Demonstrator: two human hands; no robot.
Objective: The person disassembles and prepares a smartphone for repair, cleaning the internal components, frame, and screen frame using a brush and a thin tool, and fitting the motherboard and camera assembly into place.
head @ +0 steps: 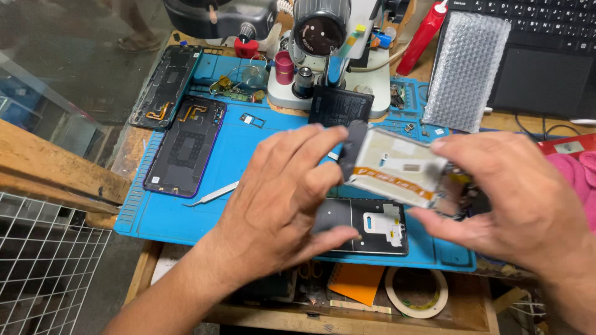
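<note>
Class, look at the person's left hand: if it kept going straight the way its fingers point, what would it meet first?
The left hand points rightward; its fingertips already touch the flat phone part held between both hands. Beyond it, probably the right hand.

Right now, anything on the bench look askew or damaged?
Nothing looks damaged. The white phone battery is held tilted between the left hand and right hand, above the open phone frame. Tweezers lie loose on the blue mat.

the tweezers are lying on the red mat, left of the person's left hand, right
Not quite: the mat is blue, not red. The head view shows the tweezers lying on the blue mat, left of the person's left hand.
</note>
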